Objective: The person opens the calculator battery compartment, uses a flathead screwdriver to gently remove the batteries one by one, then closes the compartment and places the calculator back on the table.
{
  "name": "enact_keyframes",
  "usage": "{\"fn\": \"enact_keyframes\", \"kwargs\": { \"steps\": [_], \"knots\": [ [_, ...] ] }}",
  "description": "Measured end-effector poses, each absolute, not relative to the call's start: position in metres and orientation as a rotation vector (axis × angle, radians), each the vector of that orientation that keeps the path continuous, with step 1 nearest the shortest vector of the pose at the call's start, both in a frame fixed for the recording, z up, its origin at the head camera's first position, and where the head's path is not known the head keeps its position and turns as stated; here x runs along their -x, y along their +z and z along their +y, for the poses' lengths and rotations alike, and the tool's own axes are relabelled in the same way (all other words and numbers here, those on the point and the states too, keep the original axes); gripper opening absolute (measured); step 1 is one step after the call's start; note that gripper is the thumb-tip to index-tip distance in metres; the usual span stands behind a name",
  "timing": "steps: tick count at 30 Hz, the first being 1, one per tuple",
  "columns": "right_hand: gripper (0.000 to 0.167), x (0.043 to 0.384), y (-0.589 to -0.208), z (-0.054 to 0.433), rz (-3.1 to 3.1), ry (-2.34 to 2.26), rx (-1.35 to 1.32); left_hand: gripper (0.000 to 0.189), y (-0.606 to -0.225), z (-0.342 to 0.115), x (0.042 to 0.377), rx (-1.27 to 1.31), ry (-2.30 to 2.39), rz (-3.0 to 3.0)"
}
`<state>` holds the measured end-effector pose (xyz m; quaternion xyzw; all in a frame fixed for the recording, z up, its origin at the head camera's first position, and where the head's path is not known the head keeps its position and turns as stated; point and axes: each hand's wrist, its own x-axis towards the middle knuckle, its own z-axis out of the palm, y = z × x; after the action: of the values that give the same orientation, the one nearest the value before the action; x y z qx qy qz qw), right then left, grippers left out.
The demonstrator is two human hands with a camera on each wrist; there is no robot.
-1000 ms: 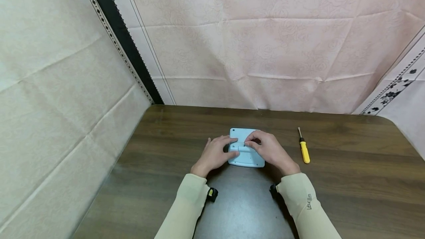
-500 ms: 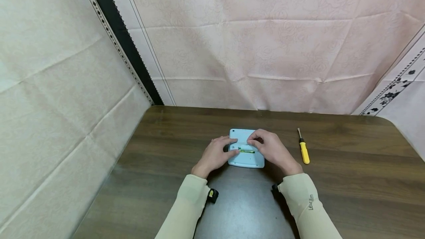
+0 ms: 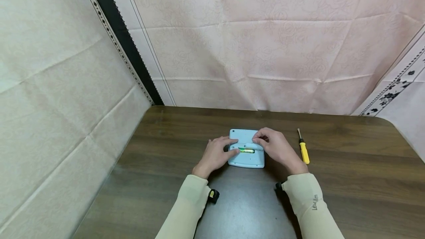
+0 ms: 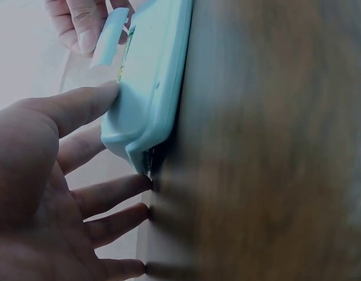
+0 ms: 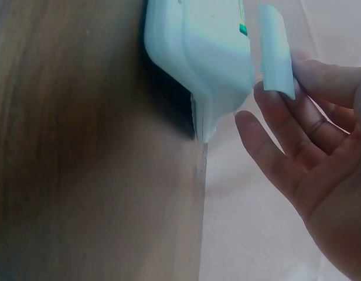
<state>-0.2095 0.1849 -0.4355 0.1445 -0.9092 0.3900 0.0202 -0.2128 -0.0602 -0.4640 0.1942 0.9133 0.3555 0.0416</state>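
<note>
A light blue calculator lies on the table with its screwed back facing up. In its uncovered slot shows a green battery. My left hand rests at the calculator's left side, thumb and index finger laid on its back, the other fingers spread by its edge in the left wrist view. Between thumb and fingers, my right hand pinches the curved light blue battery cover. The cover is raised above the calculator's back, apart from it in the right wrist view.
A screwdriver with a yellow handle lies on the wooden table, right of the right hand. Behind the table's far edge hangs a pale patterned cloth, with another cloth along the left.
The right hand has lifted the battery cover off the calculator and moved a little to the right with it, exposing the green battery. The left hand has stayed in place.
</note>
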Motion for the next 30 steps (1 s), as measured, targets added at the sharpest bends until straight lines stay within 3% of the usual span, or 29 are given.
{"fn": "enact_keyframes", "kwargs": {
  "steps": [30],
  "knots": [
    [0.005, 0.210, -0.426, 0.204, -2.863, 1.181, -0.352, 0.039, -0.467, -0.052, 0.212, -0.486, 1.110, 2.879]
  ]
}}
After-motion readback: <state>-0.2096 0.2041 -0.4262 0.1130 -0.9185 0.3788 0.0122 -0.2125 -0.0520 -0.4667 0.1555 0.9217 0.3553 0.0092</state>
